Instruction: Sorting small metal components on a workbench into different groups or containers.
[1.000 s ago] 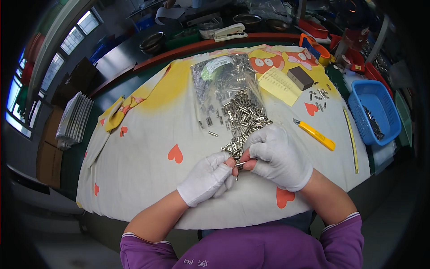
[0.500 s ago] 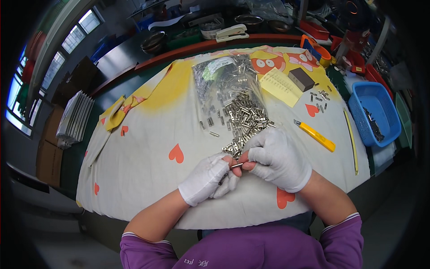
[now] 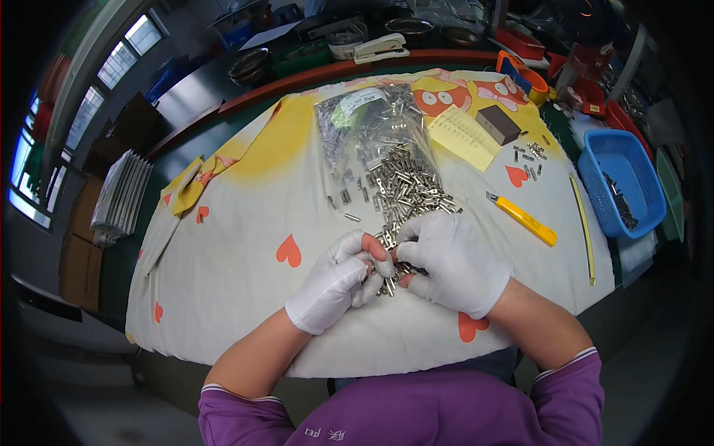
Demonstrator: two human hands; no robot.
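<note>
A heap of small silver metal clips [image 3: 407, 186] spills from the mouth of a clear plastic bag [image 3: 364, 123] toward me. At its near end, several clips [image 3: 388, 286] show between my two gloved hands, whose fingertips are bare. My left hand [image 3: 332, 279] is curled beside these clips, with its thumb raised; what its fingers hold is mostly hidden. On the other side, my right hand [image 3: 455, 260] bends over the heap's near edge with its fingers drawn together among the clips. Whatever lies between those fingertips cannot be made out.
Right of the heap lie a yellow utility knife [image 3: 524, 221], a yellow paper slip [image 3: 465, 140], a dark block [image 3: 498, 124] and a few loose clips [image 3: 529, 152]. A blue plastic basket [image 3: 623, 186] stands at the right edge. Patterned cloth [image 3: 230, 282] covers the table.
The small metal part that was between both hands' fingertips no longer shows there. My left fingers have lifted and loosened, and several clips now show between the hands.
</note>
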